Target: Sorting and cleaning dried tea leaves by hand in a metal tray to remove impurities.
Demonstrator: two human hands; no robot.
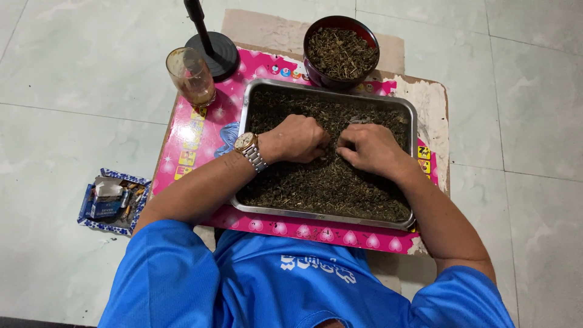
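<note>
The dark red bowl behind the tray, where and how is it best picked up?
Probably by the rim of the dark red bowl, a hand on each side, coming from above. It stands upright, heaped with dried leaves, so it should stay level. The metal tray crowds its near side; left and right are free.

Fingertips of both the left hand (296, 138) and right hand (369, 147) are buried in the dried leaves (316, 182), can't see them. Black stand (209, 45) gets chopped off up top.
</note>
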